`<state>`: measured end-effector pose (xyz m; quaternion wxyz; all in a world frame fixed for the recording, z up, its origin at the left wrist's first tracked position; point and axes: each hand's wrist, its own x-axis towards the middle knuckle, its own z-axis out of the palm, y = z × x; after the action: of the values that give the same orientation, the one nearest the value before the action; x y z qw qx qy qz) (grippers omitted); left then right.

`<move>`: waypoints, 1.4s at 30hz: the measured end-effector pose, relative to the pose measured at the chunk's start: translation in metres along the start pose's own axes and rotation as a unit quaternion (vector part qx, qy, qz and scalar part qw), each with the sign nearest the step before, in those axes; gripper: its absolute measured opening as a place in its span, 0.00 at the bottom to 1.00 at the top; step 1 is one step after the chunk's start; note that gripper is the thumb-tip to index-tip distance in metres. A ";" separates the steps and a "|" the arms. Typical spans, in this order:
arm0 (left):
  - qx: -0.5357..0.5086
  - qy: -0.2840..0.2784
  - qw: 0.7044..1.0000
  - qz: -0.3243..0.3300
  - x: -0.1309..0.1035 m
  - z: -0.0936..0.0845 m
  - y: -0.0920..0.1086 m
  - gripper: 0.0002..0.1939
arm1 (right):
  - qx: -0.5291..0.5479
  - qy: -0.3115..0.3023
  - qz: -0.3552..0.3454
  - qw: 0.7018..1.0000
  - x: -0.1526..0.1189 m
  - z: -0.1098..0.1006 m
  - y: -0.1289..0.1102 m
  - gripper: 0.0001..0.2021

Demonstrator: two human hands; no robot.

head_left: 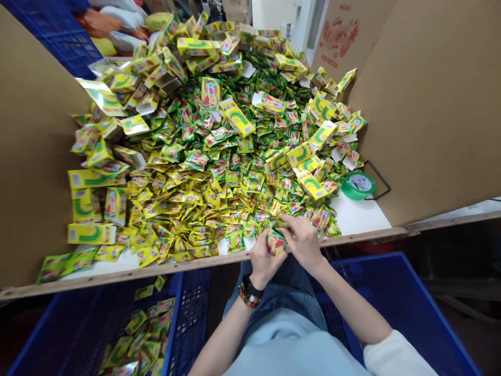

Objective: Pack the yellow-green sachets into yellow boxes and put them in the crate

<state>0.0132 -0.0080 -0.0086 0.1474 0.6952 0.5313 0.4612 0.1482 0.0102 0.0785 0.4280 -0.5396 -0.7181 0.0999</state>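
My left hand [263, 261] is closed around a small green and yellow candy box [276, 242] with a red picture on it, just over the table's front edge. At the box's upper right edge, the thumb and fingers of my right hand [304, 241] are closed in a pinch. A bit of green shows between them, too small to tell apart from the box. Right in front of both hands spreads a large heap of small yellow and green candy packets [188, 201]. Several yellow cartons [237, 117] lie on top of the heap, some with white flaps open.
Green tape [358, 186] lies at the right beside a black wire handle. Cardboard walls [434, 104] flank the heap. Below the wooden table edge [156, 269], a blue crate [176, 324] at left holds filled boxes or packets [136, 339]; another blue crate [395, 292] stands at right.
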 end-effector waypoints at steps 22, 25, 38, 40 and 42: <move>-0.018 -0.018 1.000 0.010 0.003 -0.005 -0.004 0.29 | -0.053 -0.035 -0.008 0.998 -0.021 0.006 -0.020 0.09; -0.012 -0.004 1.000 0.025 0.001 -0.004 -0.004 0.25 | -0.033 -0.073 0.001 0.997 -0.023 0.005 -0.022 0.07; 0.015 -0.010 0.992 0.122 0.000 0.001 -0.011 0.26 | 0.487 -0.122 0.305 0.809 -0.021 0.026 -0.001 0.20; 0.007 -0.023 0.993 0.118 0.001 0.001 -0.010 0.29 | 0.453 -0.123 0.267 0.842 -0.023 0.024 -0.002 0.17; -0.006 -0.037 0.996 0.084 0.001 0.001 -0.008 0.33 | 0.386 -0.106 0.196 0.895 -0.027 0.023 -0.004 0.16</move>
<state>0.0086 -0.0038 -0.0141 0.1317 0.7529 0.4628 0.4491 0.1299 -0.0070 0.0536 0.4959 -0.4478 -0.5438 0.5078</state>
